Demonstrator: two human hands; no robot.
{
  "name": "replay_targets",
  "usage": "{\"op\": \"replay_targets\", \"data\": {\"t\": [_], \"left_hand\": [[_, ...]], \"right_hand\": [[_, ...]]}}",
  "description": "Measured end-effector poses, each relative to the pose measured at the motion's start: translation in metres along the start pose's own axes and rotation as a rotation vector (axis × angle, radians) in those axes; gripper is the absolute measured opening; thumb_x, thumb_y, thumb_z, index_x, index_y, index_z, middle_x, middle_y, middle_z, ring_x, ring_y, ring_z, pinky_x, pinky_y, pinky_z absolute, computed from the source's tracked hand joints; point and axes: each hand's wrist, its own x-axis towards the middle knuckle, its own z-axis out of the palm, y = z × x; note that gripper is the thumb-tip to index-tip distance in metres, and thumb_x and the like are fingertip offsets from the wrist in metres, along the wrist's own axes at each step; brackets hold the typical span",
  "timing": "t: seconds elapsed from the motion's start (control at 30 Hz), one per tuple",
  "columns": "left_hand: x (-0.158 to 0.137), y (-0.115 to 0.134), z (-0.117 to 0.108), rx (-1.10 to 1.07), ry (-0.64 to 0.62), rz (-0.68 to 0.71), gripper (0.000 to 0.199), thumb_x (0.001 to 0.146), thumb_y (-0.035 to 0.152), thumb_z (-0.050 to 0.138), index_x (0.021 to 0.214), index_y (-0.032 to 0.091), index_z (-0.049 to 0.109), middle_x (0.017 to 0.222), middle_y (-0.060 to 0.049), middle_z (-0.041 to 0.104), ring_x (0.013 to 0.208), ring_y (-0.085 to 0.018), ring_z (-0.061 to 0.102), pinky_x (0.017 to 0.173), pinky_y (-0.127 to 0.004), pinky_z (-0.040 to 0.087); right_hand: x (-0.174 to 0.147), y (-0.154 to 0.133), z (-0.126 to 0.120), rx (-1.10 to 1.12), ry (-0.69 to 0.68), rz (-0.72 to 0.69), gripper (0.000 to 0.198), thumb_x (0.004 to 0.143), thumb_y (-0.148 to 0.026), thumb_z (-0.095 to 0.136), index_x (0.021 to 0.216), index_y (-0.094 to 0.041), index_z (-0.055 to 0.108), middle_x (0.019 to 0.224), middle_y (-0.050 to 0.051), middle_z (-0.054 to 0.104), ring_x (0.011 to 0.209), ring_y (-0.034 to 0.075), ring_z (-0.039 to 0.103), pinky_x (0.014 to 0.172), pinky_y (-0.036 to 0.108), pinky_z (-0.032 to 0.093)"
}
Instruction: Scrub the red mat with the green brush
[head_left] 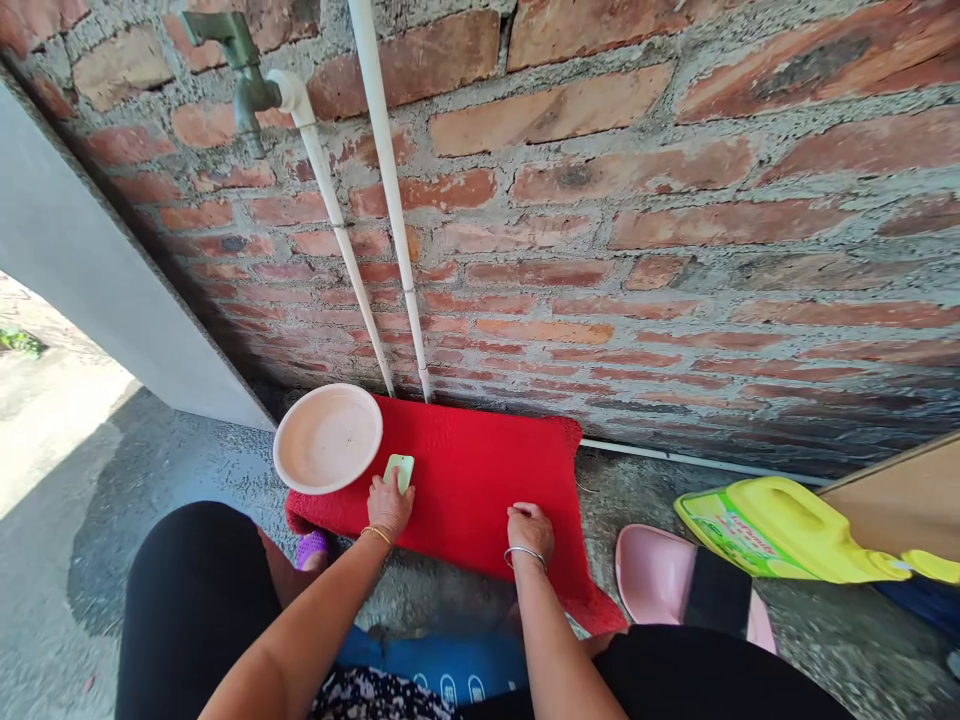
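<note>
A red mat with a shaggy edge is spread before me, its near right corner hanging down. My left hand is closed over a flat pale green block with rounded corners and a small hole near its far end; the block rests on the mat and its underside is hidden. My right hand lies curled into a fist on the right part of the mat. Whether its fingers pinch any fabric is hidden. A pale pink basin stands on the mat's left end, left of my left hand.
A brick wall rises behind the mat, with white pipes and a tap. On the right are a pink scoop-shaped plastic piece and a yellow detergent jug. Between my legs is something blue.
</note>
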Motion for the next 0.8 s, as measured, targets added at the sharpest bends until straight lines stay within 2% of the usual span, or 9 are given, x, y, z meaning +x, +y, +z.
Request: {"op": "replay_targets", "data": {"t": [0.07,0.17,0.23,0.3,0.47,0.57,0.63,0.73,0.8], "left_hand": [[-0.014,0.009,0.02,0.064,-0.025,0.129,0.055,0.084,0.045,0.05,0.135,0.026,0.041,0.115,-0.012,0.052,0.097,-0.024,0.054,0.082,-0.038,0.045],[-0.046,0.025,0.056,0.155,-0.114,0.469,0.063,0.082,0.045,0.053,0.14,0.033,0.032,0.123,-0.011,0.048,0.104,-0.025,0.051,0.09,-0.044,0.041],[-0.057,0.029,0.064,0.164,-0.142,0.573,0.064,0.082,0.045,0.053,0.14,0.036,0.03,0.126,-0.01,0.047,0.108,-0.025,0.05,0.094,-0.047,0.038],[-0.049,0.025,0.053,0.128,-0.114,0.516,0.06,0.082,0.047,0.053,0.138,0.034,0.036,0.126,-0.01,0.047,0.109,-0.026,0.049,0.094,-0.045,0.038],[-0.001,0.001,-0.002,0.005,0.015,0.094,0.051,0.087,0.046,0.046,0.133,0.025,0.043,0.107,-0.01,0.053,0.093,-0.022,0.054,0.081,-0.036,0.044],[-0.008,0.003,0.003,0.04,0.028,0.061,0.051,0.087,0.045,0.046,0.134,0.025,0.044,0.108,-0.011,0.054,0.094,-0.023,0.054,0.079,-0.036,0.045],[-0.031,0.01,0.026,0.096,-0.006,0.228,0.054,0.085,0.047,0.048,0.135,0.029,0.042,0.114,-0.011,0.053,0.099,-0.025,0.053,0.083,-0.039,0.044],[-0.062,0.018,0.056,0.159,-0.106,0.628,0.058,0.082,0.053,0.051,0.136,0.037,0.038,0.127,-0.01,0.048,0.112,-0.027,0.046,0.094,-0.046,0.038],[-0.064,0.015,0.056,0.157,-0.117,0.679,0.057,0.082,0.054,0.05,0.136,0.039,0.037,0.127,-0.01,0.048,0.113,-0.026,0.045,0.094,-0.047,0.037]], "right_hand": [[0.0,0.0,-0.001,-0.001,0.002,-0.013,0.02,0.071,-0.028,0.055,0.081,-0.02,0.07,0.088,0.008,0.067,0.079,0.021,0.063,0.066,0.027,0.043],[-0.001,0.0,-0.001,-0.008,-0.001,-0.016,0.02,0.071,-0.028,0.055,0.081,-0.02,0.07,0.09,0.008,0.067,0.079,0.021,0.063,0.065,0.028,0.043],[-0.001,0.001,-0.001,-0.016,0.004,-0.018,0.019,0.07,-0.028,0.055,0.08,-0.021,0.07,0.089,0.008,0.068,0.078,0.02,0.063,0.065,0.027,0.043],[-0.001,0.001,-0.001,-0.021,0.013,-0.025,0.018,0.07,-0.028,0.055,0.079,-0.021,0.069,0.088,0.007,0.068,0.078,0.02,0.062,0.065,0.027,0.043],[-0.003,-0.002,-0.002,-0.033,0.003,-0.018,0.022,0.071,-0.03,0.054,0.081,-0.021,0.07,0.087,0.008,0.067,0.077,0.021,0.062,0.065,0.029,0.044],[-0.003,-0.002,-0.002,-0.034,0.007,-0.018,0.021,0.071,-0.03,0.054,0.081,-0.022,0.07,0.087,0.008,0.067,0.076,0.021,0.062,0.065,0.029,0.044],[-0.003,-0.002,-0.001,-0.028,0.016,-0.015,0.02,0.07,-0.03,0.055,0.08,-0.022,0.07,0.086,0.007,0.066,0.075,0.02,0.062,0.063,0.028,0.043],[-0.002,-0.001,-0.001,-0.027,0.012,-0.014,0.02,0.07,-0.031,0.055,0.08,-0.022,0.07,0.084,0.007,0.065,0.073,0.02,0.061,0.062,0.028,0.043],[-0.003,-0.001,-0.002,-0.034,0.006,-0.021,0.02,0.071,-0.031,0.055,0.08,-0.022,0.07,0.085,0.008,0.065,0.073,0.02,0.061,0.061,0.028,0.043]]}}
